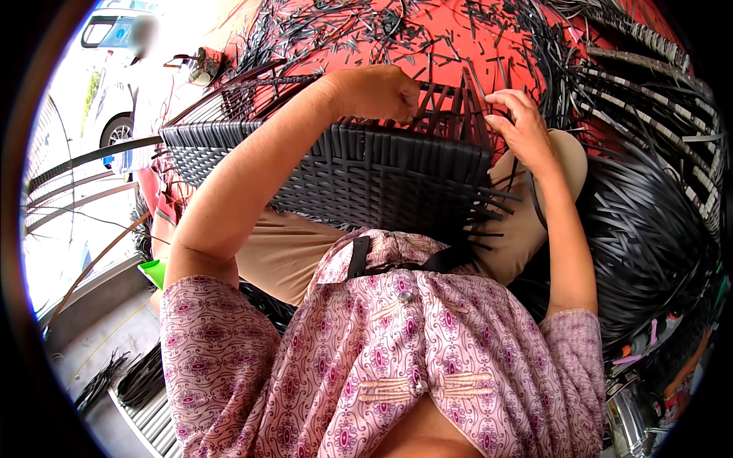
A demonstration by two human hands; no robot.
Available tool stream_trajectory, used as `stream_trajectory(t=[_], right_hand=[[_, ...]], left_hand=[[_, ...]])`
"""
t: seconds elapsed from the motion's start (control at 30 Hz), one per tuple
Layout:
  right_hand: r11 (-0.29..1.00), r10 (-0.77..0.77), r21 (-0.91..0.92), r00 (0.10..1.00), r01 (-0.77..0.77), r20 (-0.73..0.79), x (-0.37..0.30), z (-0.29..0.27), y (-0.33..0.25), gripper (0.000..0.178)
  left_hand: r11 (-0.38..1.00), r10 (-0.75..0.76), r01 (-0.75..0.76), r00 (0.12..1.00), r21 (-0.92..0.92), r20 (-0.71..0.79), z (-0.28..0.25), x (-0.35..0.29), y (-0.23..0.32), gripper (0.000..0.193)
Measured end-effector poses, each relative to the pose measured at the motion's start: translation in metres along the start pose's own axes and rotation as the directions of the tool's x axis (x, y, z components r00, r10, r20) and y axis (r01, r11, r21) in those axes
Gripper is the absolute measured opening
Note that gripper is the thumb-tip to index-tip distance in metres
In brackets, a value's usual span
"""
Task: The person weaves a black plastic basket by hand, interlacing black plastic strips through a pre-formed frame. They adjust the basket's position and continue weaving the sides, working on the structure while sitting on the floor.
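Note:
A black woven basket-like frame (366, 164) rests across my lap, its near side closely woven from flat strips. Bare dark bars and strips show on its far side. My left hand (379, 93) is closed over the top edge with its fingers curled; whatever lies between them is hidden. At the right end, my right hand (525, 131) is raised with its thumb and fingers apart. Its fingertips are beside a dark upright strip (475, 99), and I see nothing clearly gripped. Loose strip ends stick out at the weave's lower right corner.
Black strip offcuts (382, 30) litter the red floor (336, 49) ahead. A large bundle of black strips (641, 237) lies by my right side, below curved wrapped frame pieces (649, 88). More strips (141, 378) lie at the lower left. Outside at the left are a parked vehicle (111, 114) and a person.

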State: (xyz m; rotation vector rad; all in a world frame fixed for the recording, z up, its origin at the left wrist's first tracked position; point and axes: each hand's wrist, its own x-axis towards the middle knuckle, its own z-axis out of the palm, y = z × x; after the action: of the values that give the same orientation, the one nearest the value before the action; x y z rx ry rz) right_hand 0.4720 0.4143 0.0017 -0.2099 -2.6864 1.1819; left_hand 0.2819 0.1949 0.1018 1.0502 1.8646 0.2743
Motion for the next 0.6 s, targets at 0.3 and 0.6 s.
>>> stream_trajectory(t=[0.3, 0.6], right_hand=[[0.635, 0.366, 0.549, 0.837, -0.544, 0.405, -0.003, -0.033, -0.015, 0.016], [0.675, 0.303, 0.596, 0.9, -0.436, 0.314, 0.001, -0.021, -0.027, 0.014]], left_hand=[[0.992, -0.031, 0.023, 0.997, 0.122, 0.064, -0.008, 0.003, 0.0, 0.023], [0.994, 0.004, 0.01, 0.992, -0.107, 0.129, -0.017, -0.001, -0.015, 0.032]])
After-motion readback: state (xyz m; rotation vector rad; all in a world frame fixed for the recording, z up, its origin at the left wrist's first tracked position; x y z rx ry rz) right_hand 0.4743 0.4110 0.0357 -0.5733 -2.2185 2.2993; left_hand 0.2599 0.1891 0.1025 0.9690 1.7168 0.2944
